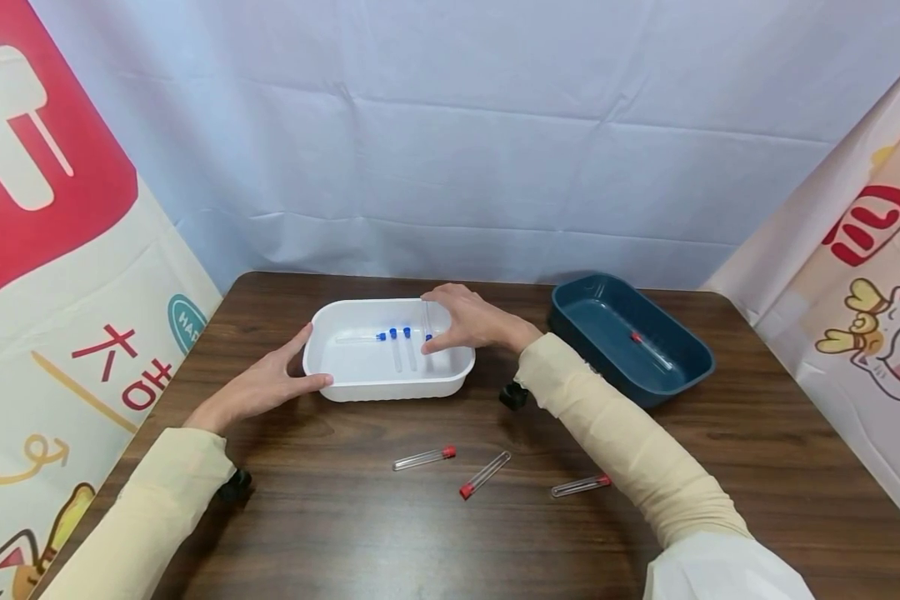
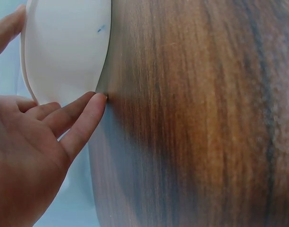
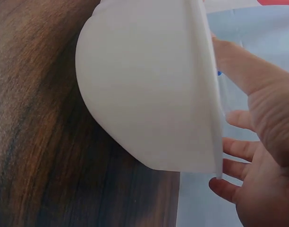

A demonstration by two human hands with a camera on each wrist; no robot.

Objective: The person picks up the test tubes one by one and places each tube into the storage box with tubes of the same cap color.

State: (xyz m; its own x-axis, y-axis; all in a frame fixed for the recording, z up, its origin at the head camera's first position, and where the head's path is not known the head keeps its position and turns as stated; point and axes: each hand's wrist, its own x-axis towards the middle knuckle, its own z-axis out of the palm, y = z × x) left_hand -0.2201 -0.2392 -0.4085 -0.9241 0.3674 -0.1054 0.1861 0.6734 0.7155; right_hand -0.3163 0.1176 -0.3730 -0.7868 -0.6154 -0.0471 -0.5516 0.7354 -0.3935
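Four clear blue-capped tubes [image 1: 397, 351] in the oval white tray [image 1: 390, 389], one red-capped tube [image 1: 652, 350] in the teal tub [image 1: 598, 307] — three red-capped strays [image 1: 486, 475] left on the brown surface [image 1: 345, 525]! Left grip [image 1: 262, 383], right grip [image 1: 476, 321] spread at the tray.

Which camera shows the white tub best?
The head view: it shows nearly all of the white tub, even the blue-capped tubes inside. The left wrist view catches just one end, and the right wrist view shows mostly its outside wall.
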